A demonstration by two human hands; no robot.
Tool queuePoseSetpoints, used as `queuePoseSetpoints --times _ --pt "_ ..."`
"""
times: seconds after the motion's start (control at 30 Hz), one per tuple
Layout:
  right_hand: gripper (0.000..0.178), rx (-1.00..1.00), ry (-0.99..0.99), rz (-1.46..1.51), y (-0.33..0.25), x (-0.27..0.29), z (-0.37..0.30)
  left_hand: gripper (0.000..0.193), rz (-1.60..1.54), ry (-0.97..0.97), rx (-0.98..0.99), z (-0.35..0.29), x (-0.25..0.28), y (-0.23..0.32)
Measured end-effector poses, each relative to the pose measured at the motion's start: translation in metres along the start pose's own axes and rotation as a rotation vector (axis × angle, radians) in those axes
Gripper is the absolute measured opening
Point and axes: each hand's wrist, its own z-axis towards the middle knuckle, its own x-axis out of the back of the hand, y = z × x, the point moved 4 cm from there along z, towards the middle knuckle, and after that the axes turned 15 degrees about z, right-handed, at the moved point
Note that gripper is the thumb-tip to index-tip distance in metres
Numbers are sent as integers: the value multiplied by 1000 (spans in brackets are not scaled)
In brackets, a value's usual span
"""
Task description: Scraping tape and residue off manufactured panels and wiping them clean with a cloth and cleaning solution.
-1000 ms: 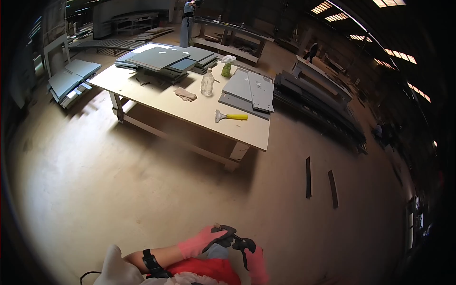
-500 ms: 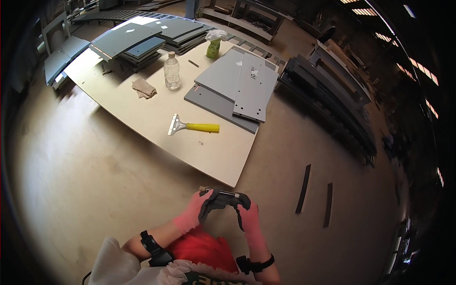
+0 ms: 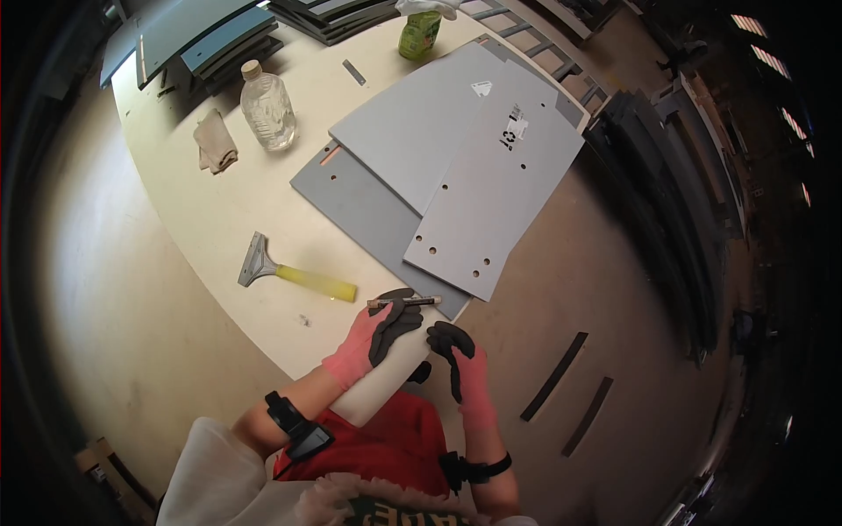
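Observation:
My left hand [image 3: 377, 333], in a pink-cuffed dark glove, is closed around a slim marker-like stick [image 3: 412, 302], dark with pale ends, above the table's near corner. My right hand [image 3: 456, 351], gloved alike, is a little to the right and apart from the stick. Its fingers are loosely bent, with nothing seen in them. Just left of my left hand lies a scraper [image 3: 307, 279] with a yellow handle and a metal head. Beyond my hands, grey panels [image 3: 491, 184] with drilled holes and stickers are stacked on the table.
On the pale table [image 3: 202, 202] are a clear bottle [image 3: 268, 110], a folded cloth [image 3: 215, 142], a green container [image 3: 419, 35] and a small grey strip [image 3: 353, 73]. More panels [image 3: 219, 44] lie at the far left. Two dark strips [image 3: 554, 377] rest on the floor; dark stacked boards [image 3: 653, 210] stand right.
I have come closer to the table, and my hands are now over its near corner. My right hand has let go of the stick's right end; my left still holds it.

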Motion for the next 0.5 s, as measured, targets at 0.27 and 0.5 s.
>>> queuePoseSetpoints --times 0.27,0.5 --pt "35 -304 -57 -406 -45 65 28 38 -5 204 -185 34 -1 -22" --pt "35 -220 -182 -514 -50 162 55 38 19 372 -262 36 -16 -18"
